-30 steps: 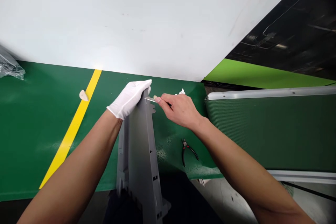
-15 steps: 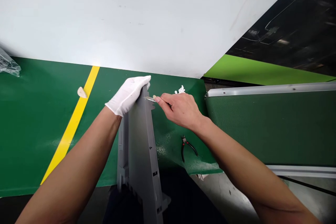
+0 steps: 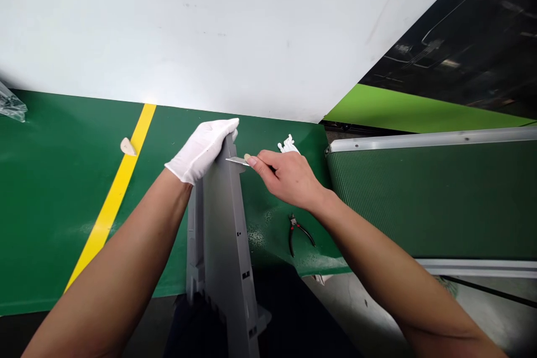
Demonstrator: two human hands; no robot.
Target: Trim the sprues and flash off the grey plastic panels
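Note:
My left hand (image 3: 204, 148), in a white glove, is closed round the far end of a long grey plastic part (image 3: 222, 224). That part stands on its edge, its near end reaching down by my body. In my bare right hand (image 3: 289, 175) I pinch a thin knife (image 3: 237, 161), its handle mostly hidden by the fingers. The blade points left and lies across the part's right edge, close to the gloved hand. Whether the blade touches the plastic, I cannot tell.
Black-handled cutting pliers (image 3: 296, 230) lie right of the part on the green table (image 3: 163, 218). A crumpled white glove-like piece (image 3: 288, 144) is behind my right hand. A pale wedge (image 3: 127, 147) sits by the yellow tape (image 3: 109, 203). A conveyor belt (image 3: 436, 201) adjoins at right.
The knife blade has come down slightly along the part's edge and shows more of its length. My left hand keeps its hold. The whole view has shifted a little.

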